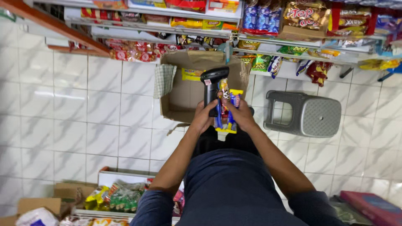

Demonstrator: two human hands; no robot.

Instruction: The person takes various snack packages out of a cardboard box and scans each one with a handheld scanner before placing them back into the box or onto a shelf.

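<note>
While the left hand (204, 117) grips the black scanner (211, 86) upright, head tilted rightward; right hand (240, 115) clasps a lengthwise-upright snack packet (228, 109).

Black scanner (211, 86), grey stool (310, 113) (mesh-patterned top), seemingly yellow-blue packet (228, 111).

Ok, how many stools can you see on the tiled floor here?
1. A single grey plastic stool stands on the white tiled floor, right of the open cardboard box and below the snack shelves. Others may be out of frame.
</note>
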